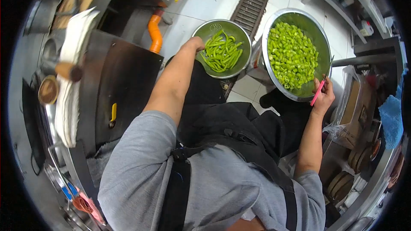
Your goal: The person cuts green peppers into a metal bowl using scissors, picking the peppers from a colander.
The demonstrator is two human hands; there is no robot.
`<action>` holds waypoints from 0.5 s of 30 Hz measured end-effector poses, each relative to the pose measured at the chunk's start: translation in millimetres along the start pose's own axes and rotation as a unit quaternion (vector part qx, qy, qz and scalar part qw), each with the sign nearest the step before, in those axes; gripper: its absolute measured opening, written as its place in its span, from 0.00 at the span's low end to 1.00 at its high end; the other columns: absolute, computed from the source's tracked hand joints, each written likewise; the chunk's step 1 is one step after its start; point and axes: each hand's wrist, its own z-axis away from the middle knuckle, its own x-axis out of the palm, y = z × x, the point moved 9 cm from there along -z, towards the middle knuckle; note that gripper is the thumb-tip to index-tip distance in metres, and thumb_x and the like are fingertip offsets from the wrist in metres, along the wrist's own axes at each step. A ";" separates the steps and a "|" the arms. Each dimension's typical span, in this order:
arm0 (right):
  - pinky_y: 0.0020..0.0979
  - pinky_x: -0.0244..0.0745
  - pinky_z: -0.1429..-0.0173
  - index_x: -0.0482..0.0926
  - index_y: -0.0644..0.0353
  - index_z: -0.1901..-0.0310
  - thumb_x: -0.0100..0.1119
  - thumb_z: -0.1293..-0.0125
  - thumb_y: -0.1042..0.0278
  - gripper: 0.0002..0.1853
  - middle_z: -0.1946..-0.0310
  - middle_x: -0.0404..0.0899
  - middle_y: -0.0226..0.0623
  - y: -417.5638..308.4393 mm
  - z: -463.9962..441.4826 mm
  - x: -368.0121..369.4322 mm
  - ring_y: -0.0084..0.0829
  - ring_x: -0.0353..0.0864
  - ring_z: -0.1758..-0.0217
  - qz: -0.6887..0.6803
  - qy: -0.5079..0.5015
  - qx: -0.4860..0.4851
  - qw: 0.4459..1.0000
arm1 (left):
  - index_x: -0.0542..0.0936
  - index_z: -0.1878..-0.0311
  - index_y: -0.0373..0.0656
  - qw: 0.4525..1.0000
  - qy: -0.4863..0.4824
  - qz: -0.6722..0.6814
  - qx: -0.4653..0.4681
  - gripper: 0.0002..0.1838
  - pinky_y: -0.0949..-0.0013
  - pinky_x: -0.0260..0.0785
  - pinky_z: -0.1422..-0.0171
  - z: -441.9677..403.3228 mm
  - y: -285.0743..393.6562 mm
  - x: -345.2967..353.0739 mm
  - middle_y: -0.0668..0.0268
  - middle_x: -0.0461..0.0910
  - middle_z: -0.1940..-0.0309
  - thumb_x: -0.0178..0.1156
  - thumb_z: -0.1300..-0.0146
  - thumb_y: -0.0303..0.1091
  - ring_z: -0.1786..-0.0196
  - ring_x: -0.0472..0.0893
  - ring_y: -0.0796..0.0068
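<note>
My left hand point(195, 44) is closed at the near-left rim of a metal colander point(243, 66), its fingertips partly hidden. Long whole green peppers point(222, 52) lie loose inside that colander. My right hand point(326, 95) is wrapped round the pink handle of a small knife point(317, 93), whose thin blade points up and away from me. It is at the near-right rim of a large steel bowl point(274, 81). Chopped green pepper pieces point(292, 53) fill much of this bowl.
A metal cabinet point(124, 72) and an orange pipe point(154, 33) stand on the left. A floor drain grate point(254, 0) runs beyond the colander. Right of my right hand is a cardboard box point(357, 102) in plastic, with a blue cloth point(391, 119) beside it.
</note>
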 end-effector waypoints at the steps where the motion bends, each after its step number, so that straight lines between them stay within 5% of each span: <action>1: 0.18 0.71 0.73 0.77 0.67 0.49 0.70 0.43 0.71 0.20 0.72 0.80 0.32 -1.9 0.1 0.1 0.16 0.76 0.74 -0.006 0.003 -0.013 1.000 | 0.85 0.63 0.38 1.000 -0.011 -0.005 0.002 0.14 0.60 0.78 0.61 -15.3 0.3 8.9 0.53 0.84 0.68 0.58 0.48 0.36 0.68 0.85 0.59; 4: 0.17 0.69 0.74 0.76 0.68 0.48 0.67 0.41 0.74 0.19 0.69 0.80 0.32 -8.7 0.5 3.7 0.16 0.75 0.75 -0.026 0.001 -0.006 1.000 | 0.85 0.65 0.35 0.998 -0.046 -0.039 -0.010 0.13 0.62 0.77 0.66 -62.2 3.3 35.3 0.54 0.84 0.73 0.57 0.46 0.34 0.74 0.84 0.62; 7: 0.18 0.69 0.74 0.76 0.69 0.49 0.67 0.44 0.79 0.20 0.71 0.78 0.33 2.5 -2.8 5.4 0.18 0.73 0.76 -0.075 0.025 0.029 0.996 | 0.83 0.56 0.36 0.998 -0.032 -0.038 -0.038 0.17 0.59 0.73 0.43 -91.9 13.0 47.6 0.46 0.79 0.49 0.58 0.48 0.31 0.46 0.80 0.56; 10: 0.18 0.65 0.76 0.73 0.71 0.47 0.59 0.42 0.83 0.19 0.68 0.77 0.37 28.6 -0.9 2.3 0.19 0.70 0.78 -0.161 0.051 0.099 0.981 | 0.84 0.57 0.37 0.995 0.062 -0.043 -0.066 0.16 0.62 0.76 0.48 -147.8 -5.8 84.5 0.52 0.82 0.54 0.56 0.46 0.35 0.52 0.83 0.57; 11: 0.18 0.65 0.77 0.73 0.71 0.47 0.57 0.41 0.83 0.18 0.68 0.76 0.38 33.0 -1.6 -0.1 0.19 0.70 0.78 -0.167 0.051 0.126 0.976 | 0.82 0.51 0.39 0.996 0.027 0.001 -0.088 0.20 0.60 0.71 0.40 -160.3 -10.2 97.0 0.49 0.78 0.47 0.56 0.47 0.34 0.43 0.78 0.56; 15: 0.20 0.66 0.78 0.71 0.71 0.47 0.54 0.40 0.80 0.17 0.67 0.76 0.42 58.5 -3.4 -10.8 0.26 0.72 0.78 -0.293 0.084 0.205 0.930 | 0.79 0.49 0.38 0.986 0.084 0.107 -0.102 0.21 0.58 0.70 0.39 -185.9 10.9 90.8 0.48 0.78 0.48 0.58 0.48 0.33 0.44 0.78 0.53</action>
